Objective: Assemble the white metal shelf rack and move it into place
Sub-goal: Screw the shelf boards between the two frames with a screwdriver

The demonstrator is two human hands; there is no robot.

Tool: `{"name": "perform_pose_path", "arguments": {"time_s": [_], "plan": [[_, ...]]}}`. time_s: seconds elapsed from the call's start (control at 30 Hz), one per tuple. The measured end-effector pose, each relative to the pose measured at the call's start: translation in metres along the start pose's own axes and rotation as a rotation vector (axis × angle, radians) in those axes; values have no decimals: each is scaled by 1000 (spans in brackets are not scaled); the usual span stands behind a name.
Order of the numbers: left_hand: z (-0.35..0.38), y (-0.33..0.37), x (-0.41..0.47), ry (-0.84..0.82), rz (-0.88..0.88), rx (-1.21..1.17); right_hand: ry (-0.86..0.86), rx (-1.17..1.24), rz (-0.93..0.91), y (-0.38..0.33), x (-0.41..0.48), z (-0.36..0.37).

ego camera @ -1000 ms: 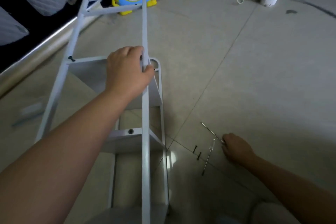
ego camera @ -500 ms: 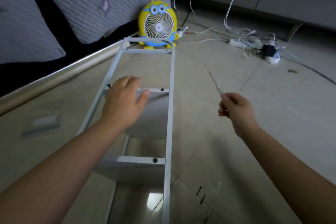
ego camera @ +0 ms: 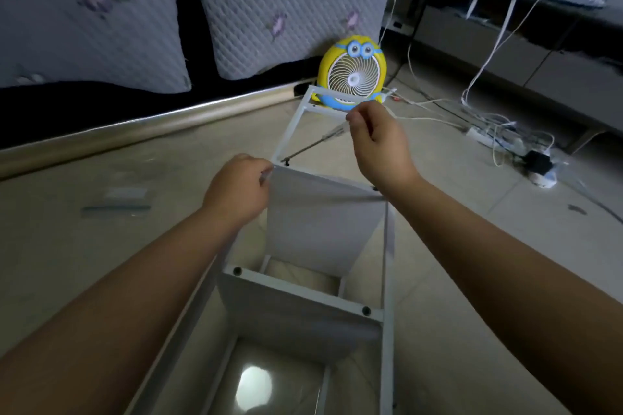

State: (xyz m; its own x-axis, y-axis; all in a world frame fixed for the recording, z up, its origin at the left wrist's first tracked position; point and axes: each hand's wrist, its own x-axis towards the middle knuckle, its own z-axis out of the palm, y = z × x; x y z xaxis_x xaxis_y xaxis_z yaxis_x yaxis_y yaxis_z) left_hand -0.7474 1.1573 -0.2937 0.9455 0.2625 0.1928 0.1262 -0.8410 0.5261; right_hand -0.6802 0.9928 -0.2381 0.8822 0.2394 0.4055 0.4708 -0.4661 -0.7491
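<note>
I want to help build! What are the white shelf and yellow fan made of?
The white shelf rack looks like thin painted metal, matte: flat panels, folded edges, screw heads. The yellow fan looks like moulded plastic, slightly glossy: rounded shell, fine white grille.

No text, label, brand or number can be read on anything here.

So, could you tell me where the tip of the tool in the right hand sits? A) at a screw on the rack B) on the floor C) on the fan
A: the thin tool in the right hand slants down to the rack's dark screw by the left hand.
</note>
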Motion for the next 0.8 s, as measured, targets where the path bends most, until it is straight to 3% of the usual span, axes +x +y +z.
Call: {"name": "perform_pose_path", "arguments": {"time_s": [0.13, 0.27, 0.43, 0.8], "plan": [[5, -4, 0, 10, -57, -154, 16, -269, -328, -12, 14, 5], [6, -6, -2, 7, -68, -273, -44, -429, -482, -13, 28, 9], [8, -5, 1, -107, -50, -231, -84, -445, -528, -17, 34, 11], [16, -12, 8, -158, -10, -206, -115, -419, -569, -18, 38, 9]]}}
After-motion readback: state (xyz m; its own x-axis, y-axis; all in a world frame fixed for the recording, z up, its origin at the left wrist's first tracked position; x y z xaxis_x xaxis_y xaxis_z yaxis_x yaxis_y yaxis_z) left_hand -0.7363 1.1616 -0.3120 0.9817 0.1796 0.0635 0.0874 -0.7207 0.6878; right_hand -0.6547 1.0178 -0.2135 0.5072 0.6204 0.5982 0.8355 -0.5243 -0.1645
